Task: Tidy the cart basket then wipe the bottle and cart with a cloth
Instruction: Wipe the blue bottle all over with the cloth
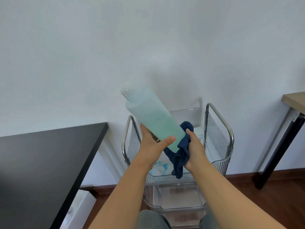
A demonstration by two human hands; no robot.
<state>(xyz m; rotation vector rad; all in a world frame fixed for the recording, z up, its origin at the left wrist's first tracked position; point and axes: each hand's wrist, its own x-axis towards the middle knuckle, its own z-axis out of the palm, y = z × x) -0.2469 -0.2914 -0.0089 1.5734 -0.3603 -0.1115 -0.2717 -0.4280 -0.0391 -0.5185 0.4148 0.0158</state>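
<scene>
Below both hands stood the clear plastic cart (217,141), its top basket (219,162) ringed by a metal rail and directly under my wrists, with a second tier beneath that. A black tabletop (49,162) lay well off to the outside of my left forearm, and the corner of a pale wooden table (295,100) sat far beyond my right.

Above the basket I held the pale green bottle (153,118) tilted, its cap end pointing up and away from me to the left, its base low between my hands. My left hand (153,144) gripped the lower body from underneath, thumb laid across the front. My right hand (194,149) was clamped on the dark blue cloth (179,156), which was bunched around the bottle's base, a tail of it hanging below my right palm.

I judged this to be the bottle-wiping step. To do it well, I would keep the left grip firm so the smooth plastic did not slip, turn the bottle steadily, and draw the cloth from base toward cap over the basket.
</scene>
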